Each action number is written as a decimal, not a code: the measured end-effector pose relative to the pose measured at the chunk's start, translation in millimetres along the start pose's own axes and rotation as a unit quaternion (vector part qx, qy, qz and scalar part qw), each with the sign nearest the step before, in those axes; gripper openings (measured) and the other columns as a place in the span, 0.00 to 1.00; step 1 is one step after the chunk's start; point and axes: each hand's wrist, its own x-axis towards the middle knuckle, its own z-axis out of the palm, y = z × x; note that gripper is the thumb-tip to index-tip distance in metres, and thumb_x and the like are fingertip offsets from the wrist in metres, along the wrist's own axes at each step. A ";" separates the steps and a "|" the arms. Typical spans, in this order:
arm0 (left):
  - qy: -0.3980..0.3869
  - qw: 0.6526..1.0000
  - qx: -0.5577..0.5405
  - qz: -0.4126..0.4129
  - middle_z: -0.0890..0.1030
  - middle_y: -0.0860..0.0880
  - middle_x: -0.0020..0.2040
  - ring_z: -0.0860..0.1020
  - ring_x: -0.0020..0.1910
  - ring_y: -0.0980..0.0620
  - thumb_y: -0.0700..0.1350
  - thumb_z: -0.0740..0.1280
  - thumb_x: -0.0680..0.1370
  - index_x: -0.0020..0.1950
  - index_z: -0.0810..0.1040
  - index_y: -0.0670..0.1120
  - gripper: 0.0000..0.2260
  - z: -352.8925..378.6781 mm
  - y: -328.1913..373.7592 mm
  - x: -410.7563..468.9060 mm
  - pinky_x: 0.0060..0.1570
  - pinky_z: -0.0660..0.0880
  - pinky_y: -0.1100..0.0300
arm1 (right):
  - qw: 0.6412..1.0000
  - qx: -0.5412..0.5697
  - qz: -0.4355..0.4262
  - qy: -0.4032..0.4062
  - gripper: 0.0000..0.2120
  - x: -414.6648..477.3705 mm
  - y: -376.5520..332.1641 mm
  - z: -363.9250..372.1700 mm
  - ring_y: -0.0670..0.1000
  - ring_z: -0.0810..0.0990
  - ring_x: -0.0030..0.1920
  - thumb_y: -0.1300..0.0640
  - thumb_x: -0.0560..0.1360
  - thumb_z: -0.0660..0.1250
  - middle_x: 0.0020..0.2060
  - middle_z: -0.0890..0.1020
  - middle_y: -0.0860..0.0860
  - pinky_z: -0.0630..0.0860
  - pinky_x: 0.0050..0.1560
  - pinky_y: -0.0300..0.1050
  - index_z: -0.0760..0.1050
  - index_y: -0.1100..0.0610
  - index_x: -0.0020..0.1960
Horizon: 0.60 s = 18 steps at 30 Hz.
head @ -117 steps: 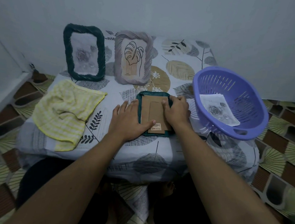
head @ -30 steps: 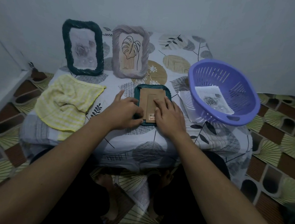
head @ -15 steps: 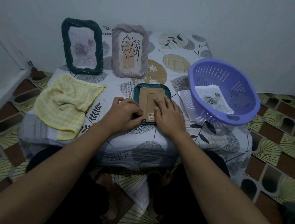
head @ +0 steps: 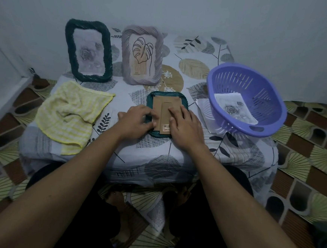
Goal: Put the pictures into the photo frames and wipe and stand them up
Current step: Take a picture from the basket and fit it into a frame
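The teal ridged photo frame [head: 184, 101] lies face down at the front middle of the leaf-patterned desk [head: 156, 152]. My left hand [head: 135, 119] curls round its left edge and my right hand [head: 185, 127] presses flat on the brown cardboard backing board [head: 166, 104], so I judge that closing, wiping and standing it are left to do. Behind it, the dark green rope-edged frame [head: 88, 77] and the grey-lilac ridged frame [head: 140, 82] stand upright with pictures inside, and the yellow checked cloth [head: 71, 112] lies at the left. The purple slotted plastic basket [head: 230, 78] at the right holds a rose print [head: 236, 110], with white sheets [head: 204, 109] tucked under it.
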 end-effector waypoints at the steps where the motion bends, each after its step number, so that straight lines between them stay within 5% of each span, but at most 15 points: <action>1: 0.008 1.000 0.009 0.000 0.75 0.54 0.63 0.71 0.66 0.49 0.61 0.63 0.74 0.61 0.76 0.63 0.16 2.3 1.1 2.4 0.68 0.64 0.38 | 1.000 -0.001 -0.001 0.001 0.22 0.0 0.1 0.0 0.57 0.55 0.78 0.45 0.84 0.48 0.79 0.59 0.53 0.52 0.77 0.56 0.60 0.42 0.77; 4: 0.052 0.998 0.027 -0.028 0.68 0.47 0.73 0.63 0.74 0.46 0.55 0.59 0.82 0.75 0.65 0.50 0.22 10.3 8.4 2.8 0.72 0.56 0.44 | 1.000 0.001 0.002 -0.001 0.22 0.4 0.0 0.0 0.58 0.55 0.78 0.45 0.84 0.48 0.79 0.59 0.53 0.52 0.77 0.56 0.60 0.42 0.77; 9: 0.052 0.994 0.068 -0.071 0.62 0.41 0.77 0.58 0.77 0.39 0.70 0.50 0.77 0.79 0.55 0.45 0.39 22.2 9.6 4.9 0.73 0.58 0.39 | 1.000 0.004 0.005 -0.009 0.22 0.4 0.8 -0.8 0.57 0.54 0.79 0.45 0.84 0.48 0.79 0.58 0.52 0.51 0.77 0.56 0.59 0.41 0.77; 12: 0.064 0.988 0.127 -0.065 0.55 0.43 0.81 0.51 0.80 0.43 0.69 0.52 0.79 0.81 0.50 0.43 0.40 31.5 12.4 1.5 0.78 0.49 0.46 | 1.000 0.021 0.005 -0.017 0.22 0.0 1.0 -3.6 0.56 0.54 0.79 0.45 0.84 0.49 0.79 0.58 0.51 0.51 0.77 0.56 0.59 0.40 0.77; 18: 0.079 0.984 0.147 -0.056 0.56 0.43 0.81 0.53 0.80 0.43 0.68 0.53 0.79 0.81 0.51 0.42 0.40 31.2 12.5 1.5 0.77 0.49 0.48 | 0.979 0.178 0.058 -0.078 0.21 12.1 -0.2 -20.0 0.55 0.59 0.77 0.51 0.80 0.60 0.76 0.65 0.52 0.57 0.76 0.56 0.71 0.43 0.72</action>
